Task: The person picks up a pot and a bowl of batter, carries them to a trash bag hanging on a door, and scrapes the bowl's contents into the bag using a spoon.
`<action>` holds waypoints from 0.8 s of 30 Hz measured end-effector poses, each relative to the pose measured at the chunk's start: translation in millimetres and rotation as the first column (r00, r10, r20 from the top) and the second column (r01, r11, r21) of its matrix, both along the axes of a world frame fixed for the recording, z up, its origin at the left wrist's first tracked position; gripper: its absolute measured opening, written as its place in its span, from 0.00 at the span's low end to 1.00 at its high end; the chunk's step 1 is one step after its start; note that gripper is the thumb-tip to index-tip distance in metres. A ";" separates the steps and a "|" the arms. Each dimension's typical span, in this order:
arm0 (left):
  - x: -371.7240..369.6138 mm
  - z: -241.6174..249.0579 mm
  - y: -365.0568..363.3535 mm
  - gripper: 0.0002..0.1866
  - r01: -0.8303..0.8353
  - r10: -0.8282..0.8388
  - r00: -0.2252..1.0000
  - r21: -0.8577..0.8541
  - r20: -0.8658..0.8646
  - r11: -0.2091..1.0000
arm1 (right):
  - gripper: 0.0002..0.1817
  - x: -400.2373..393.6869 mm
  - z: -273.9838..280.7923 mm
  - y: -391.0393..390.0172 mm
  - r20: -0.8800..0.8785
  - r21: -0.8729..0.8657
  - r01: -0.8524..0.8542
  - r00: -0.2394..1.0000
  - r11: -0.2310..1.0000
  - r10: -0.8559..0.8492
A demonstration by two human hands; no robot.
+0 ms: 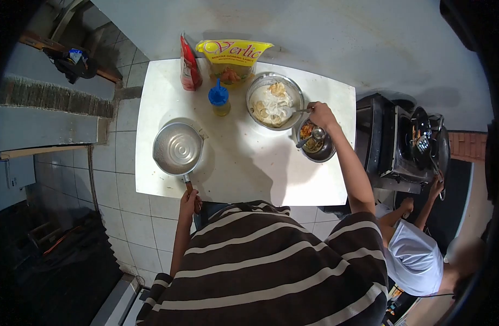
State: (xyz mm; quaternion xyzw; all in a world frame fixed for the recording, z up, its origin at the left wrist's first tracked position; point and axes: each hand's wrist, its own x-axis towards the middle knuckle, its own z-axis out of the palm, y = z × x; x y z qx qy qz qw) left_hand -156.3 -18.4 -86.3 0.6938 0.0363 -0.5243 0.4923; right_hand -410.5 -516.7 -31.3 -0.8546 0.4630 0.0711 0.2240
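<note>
My left hand is closed around the wooden handle of a metal saucepan. The pan rests at the left side of the white table and looks bare inside. At the right, my right hand grips the handle of a metal utensil, whose far end reaches into a steel bowl. Pale, creamy batter with lumps fills that bowl. Just below my right hand stands a smaller metal bowl with orange and yellowish food and a spoon in it.
Along the table's back are a yellow cooking oil pouch, a red packet and a blue-capped bottle. To the right, a person in a white shirt holds a slotted turner over a dark wok on the stove.
</note>
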 end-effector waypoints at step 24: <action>2.5 -23.9 11.4 0.15 0.123 -0.123 0.992 0.047 -0.010 0.991 | 0.35 54.3 -18.4 160.6 0.076 0.994 0.048 0.314 0.096 -0.946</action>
